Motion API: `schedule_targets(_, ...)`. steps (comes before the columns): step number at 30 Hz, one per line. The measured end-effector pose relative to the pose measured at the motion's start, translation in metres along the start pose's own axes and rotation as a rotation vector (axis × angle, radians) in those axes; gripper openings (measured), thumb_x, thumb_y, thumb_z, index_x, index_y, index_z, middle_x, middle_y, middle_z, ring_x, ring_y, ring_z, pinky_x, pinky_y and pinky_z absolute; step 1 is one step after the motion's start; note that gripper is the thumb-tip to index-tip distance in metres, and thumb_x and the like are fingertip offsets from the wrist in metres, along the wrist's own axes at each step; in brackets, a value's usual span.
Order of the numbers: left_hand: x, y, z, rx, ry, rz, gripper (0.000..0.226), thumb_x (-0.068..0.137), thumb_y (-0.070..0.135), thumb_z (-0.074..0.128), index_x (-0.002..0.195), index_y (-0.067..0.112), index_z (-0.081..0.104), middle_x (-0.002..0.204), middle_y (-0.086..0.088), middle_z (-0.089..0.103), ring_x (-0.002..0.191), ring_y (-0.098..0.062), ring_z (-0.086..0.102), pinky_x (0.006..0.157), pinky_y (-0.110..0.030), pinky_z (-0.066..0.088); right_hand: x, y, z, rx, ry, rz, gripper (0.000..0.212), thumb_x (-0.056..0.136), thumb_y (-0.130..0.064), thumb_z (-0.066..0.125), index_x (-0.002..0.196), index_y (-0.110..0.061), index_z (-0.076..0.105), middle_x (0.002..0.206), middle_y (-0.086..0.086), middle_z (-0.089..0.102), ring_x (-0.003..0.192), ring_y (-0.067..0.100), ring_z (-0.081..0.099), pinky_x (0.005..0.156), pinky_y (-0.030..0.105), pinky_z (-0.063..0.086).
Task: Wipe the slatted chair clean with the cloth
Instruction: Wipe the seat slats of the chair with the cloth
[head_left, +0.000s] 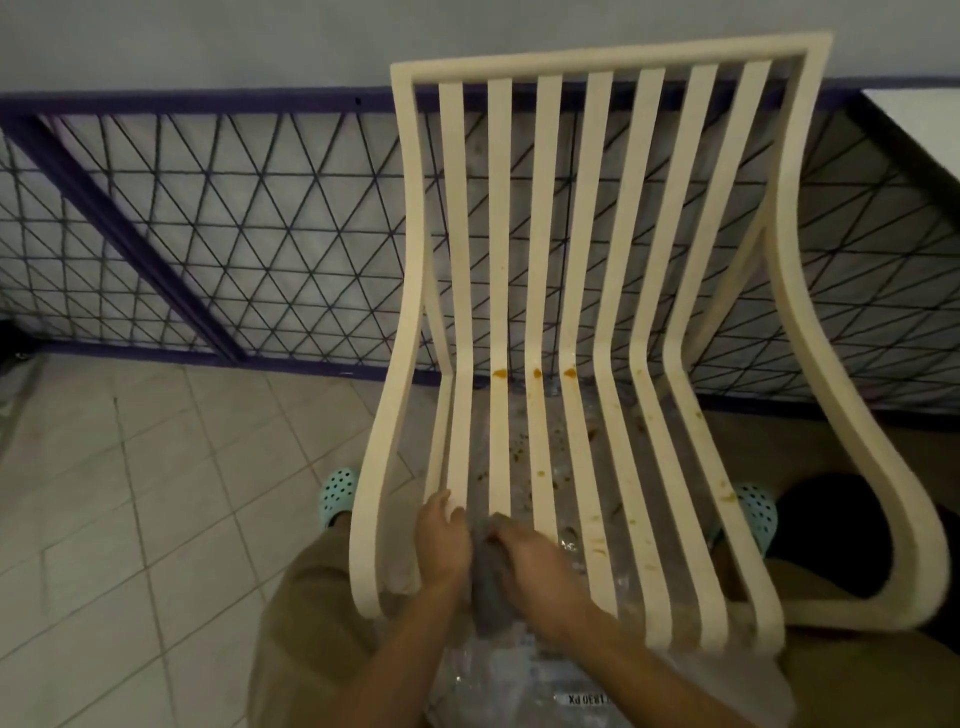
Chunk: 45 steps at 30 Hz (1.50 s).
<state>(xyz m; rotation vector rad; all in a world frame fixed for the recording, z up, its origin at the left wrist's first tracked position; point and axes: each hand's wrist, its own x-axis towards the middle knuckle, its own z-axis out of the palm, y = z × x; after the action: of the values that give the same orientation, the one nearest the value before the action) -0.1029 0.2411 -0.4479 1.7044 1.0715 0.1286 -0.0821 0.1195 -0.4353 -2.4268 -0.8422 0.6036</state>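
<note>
Your right hand (540, 569) is curled over the bunched grey cloth (488, 592), gripping it at the front edge of the slatted chair (581, 260), low in the centre of the frame. Your left hand (441, 545) lies against the cloth's left side, fingertips up on a slat; whether it actually grips the cloth cannot be told. Orange stains (570, 372) sit in the crease where seat meets back, with smaller specks down the slats to the right. A clear plastic sheet (519, 686) lies beneath the seat on the tiled floor (130, 493).
</note>
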Motion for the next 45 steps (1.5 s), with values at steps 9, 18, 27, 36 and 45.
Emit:
schedule_targets(9,0.025,-0.024,0.023,0.079,-0.028,-0.038,0.046,0.102,0.020,0.038,0.148,0.019,0.037,0.141,-0.011,0.051,0.126,-0.031,0.050,0.109,-0.044,0.039,0.022,-0.009,0.023,-0.067,-0.144,0.237,0.042,0.091,-0.017,0.061,0.125,-0.020,0.036,0.123,0.009,0.040,0.095,0.024,0.058,0.084,0.039,0.055)
schedule_targets(18,0.114,0.024,0.057,0.077,0.068,-0.108,0.039,0.103,0.029,0.032,0.115,0.004,0.060,0.116,-0.023,0.062,0.106,-0.038,0.058,0.097,-0.046,0.046,0.133,0.014,-0.012,-0.075,-0.048,0.251,0.029,0.099,-0.013,0.045,0.127,-0.016,0.039,0.130,0.016,0.039,0.098,0.034,0.055,0.081,0.041,0.048)
schedule_targets(27,0.157,0.031,0.081,0.240,0.166,0.000,0.058,0.102,0.047,0.016,0.112,0.013,0.062,0.105,-0.013,0.067,0.098,-0.035,0.062,0.089,-0.044,0.049,0.236,0.044,-0.046,-0.123,0.012,0.218,0.033,0.093,0.000,0.043,0.123,-0.014,0.042,0.129,0.019,0.038,0.109,0.040,0.051,0.088,0.046,0.051)
schedule_targets(36,0.155,0.031,0.088,0.329,0.215,0.057,0.066,0.097,0.059,0.009,0.124,0.024,0.058,0.106,-0.006,0.069,0.096,-0.028,0.065,0.088,-0.044,0.051,0.287,0.058,-0.059,-0.232,-0.005,0.177,0.057,0.095,0.003,0.038,0.146,-0.018,0.025,0.143,0.019,0.028,0.114,0.043,0.051,0.082,0.046,0.049)
schedule_targets(45,0.158,0.032,0.090,0.327,0.221,0.041,0.095,0.080,0.076,-0.012,0.130,0.027,0.052,0.115,-0.001,0.069,0.101,-0.025,0.066,0.090,-0.045,0.052,0.295,0.054,-0.061,-0.275,-0.012,0.210,0.056,0.097,-0.001,0.037,0.148,-0.010,0.017,0.137,0.025,0.037,0.111,0.041,0.054,0.082,0.043,0.049)
